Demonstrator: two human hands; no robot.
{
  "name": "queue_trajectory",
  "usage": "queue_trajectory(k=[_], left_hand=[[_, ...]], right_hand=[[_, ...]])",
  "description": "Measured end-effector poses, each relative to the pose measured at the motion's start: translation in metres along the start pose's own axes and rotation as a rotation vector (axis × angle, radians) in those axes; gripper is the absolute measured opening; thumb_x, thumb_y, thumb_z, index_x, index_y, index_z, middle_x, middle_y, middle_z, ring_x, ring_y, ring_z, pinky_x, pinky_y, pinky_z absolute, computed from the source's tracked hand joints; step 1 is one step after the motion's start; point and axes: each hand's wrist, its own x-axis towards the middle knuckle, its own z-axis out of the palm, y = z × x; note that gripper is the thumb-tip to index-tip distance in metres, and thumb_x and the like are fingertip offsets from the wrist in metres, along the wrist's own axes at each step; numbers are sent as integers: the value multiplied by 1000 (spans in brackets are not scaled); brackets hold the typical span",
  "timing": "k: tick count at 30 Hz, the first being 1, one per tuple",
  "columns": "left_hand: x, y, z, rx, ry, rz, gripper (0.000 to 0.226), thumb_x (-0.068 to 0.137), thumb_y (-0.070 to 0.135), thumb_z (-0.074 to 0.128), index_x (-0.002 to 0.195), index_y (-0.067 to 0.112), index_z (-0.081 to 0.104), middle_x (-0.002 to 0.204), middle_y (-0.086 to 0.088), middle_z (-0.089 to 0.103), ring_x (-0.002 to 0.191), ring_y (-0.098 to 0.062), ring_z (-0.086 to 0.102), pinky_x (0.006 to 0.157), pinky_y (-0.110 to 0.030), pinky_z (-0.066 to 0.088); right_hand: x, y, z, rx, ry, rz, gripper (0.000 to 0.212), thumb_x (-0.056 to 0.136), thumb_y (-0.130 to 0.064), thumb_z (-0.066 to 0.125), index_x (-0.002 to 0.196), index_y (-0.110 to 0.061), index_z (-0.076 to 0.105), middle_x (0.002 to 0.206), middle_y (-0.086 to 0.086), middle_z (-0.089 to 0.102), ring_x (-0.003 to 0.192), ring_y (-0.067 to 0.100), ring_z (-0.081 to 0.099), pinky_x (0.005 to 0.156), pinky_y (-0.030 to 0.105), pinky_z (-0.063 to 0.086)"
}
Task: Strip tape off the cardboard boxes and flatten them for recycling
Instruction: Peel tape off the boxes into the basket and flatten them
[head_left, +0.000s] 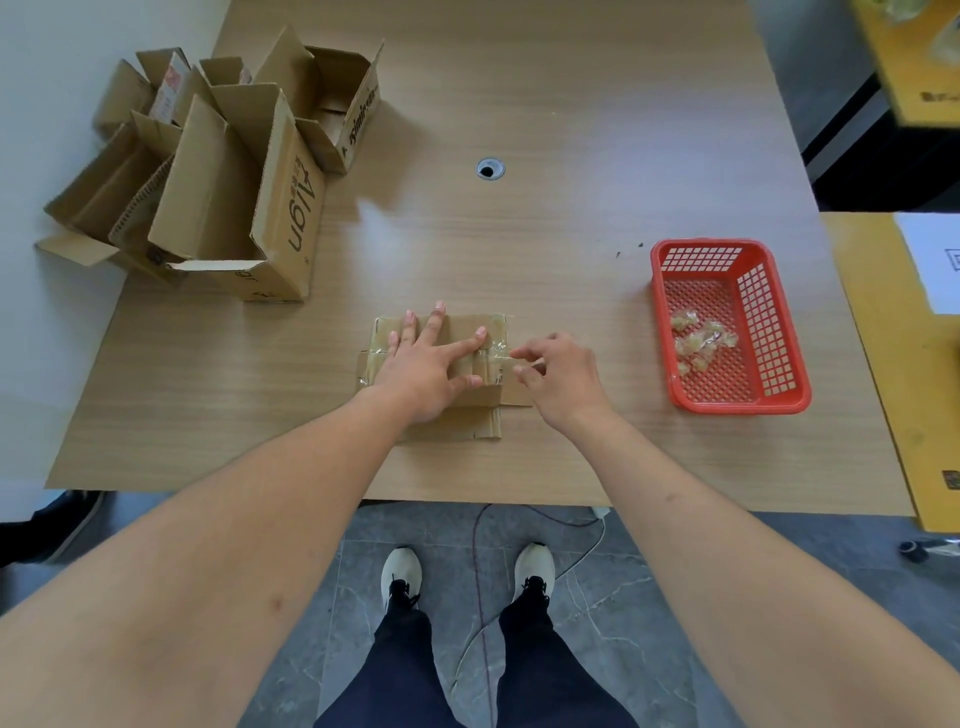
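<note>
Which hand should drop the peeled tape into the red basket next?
Right hand: it already pinches the tape and is nearer the basket. The left hand presses the box flat.

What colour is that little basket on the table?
The basket is red, with a grid of holes; the head view shows it plainly.

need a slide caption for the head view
Left hand pins flattened box while right hand peels tape.

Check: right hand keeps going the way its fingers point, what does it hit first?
The right hand points left across the flattened box; first contact would likely be the left hand, whose index finger presses the cardboard just beyond the tape strip it pinches.
</note>
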Motion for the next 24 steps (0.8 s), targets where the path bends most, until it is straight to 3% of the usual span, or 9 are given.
queue_trajectory(k=[3,5,9,12,16,20,22,24], left_hand=[[1,5,-3,-23,-15,-35,63,97,57,56,151,60,23,169,3,-16,154,-34,-18,126,-50,-4],[3,13,-7,-45,-29,-78,64,96,51,63,150,58,29,170,2,-13,155,-34,-13,126,-50,0],[7,35,-11,-71,-10,-185,66,93,34,73,148,52,41,171,-4,-5,156,-36,-2,125,-50,14],[8,44,-8,-75,16,-240,65,94,28,71,148,51,42,170,-5,0,156,-37,4,123,-44,25],[2,40,-5,-135,8,-227,66,97,25,68,150,51,37,171,-3,-1,156,-35,0,123,-44,23],[-4,39,-4,-133,-9,-212,66,100,26,64,152,51,32,170,-1,-8,156,-35,-6,123,-48,22],[-5,39,-4,-139,-16,-213,66,101,26,63,153,51,31,170,0,-9,156,-34,-7,124,-48,21],[-4,38,-4,-141,-18,-215,67,100,26,63,153,51,31,170,1,-10,156,-34,-7,124,-48,20]], right_hand=[[4,0,1,-64,26,-46,12,92,-13,75,101,-19,80,104,2,54,88,22,65,84,35,53],[8,-1,-3,-163,21,-30,5,93,-22,75,95,-24,79,105,-2,50,88,20,60,75,33,48],[17,-6,-10,-299,11,-48,7,96,-29,71,95,-29,78,103,-3,60,102,21,58,75,32,46],[25,-4,-10,-146,18,23,14,96,-19,66,92,-25,78,100,0,73,98,23,66,78,30,51],[27,1,-12,64,49,134,17,93,-15,67,85,-23,79,92,1,77,93,21,68,84,29,53],[26,8,-4,413,113,374,20,83,-20,71,63,-24,73,72,-4,75,81,21,75,83,41,62],[28,11,-6,578,138,438,21,86,-14,71,65,-20,73,66,-2,74,74,21,76,78,42,64],[28,9,-12,660,108,424,18,92,-6,70,77,-15,74,74,5,75,71,18,77,75,36,65]])
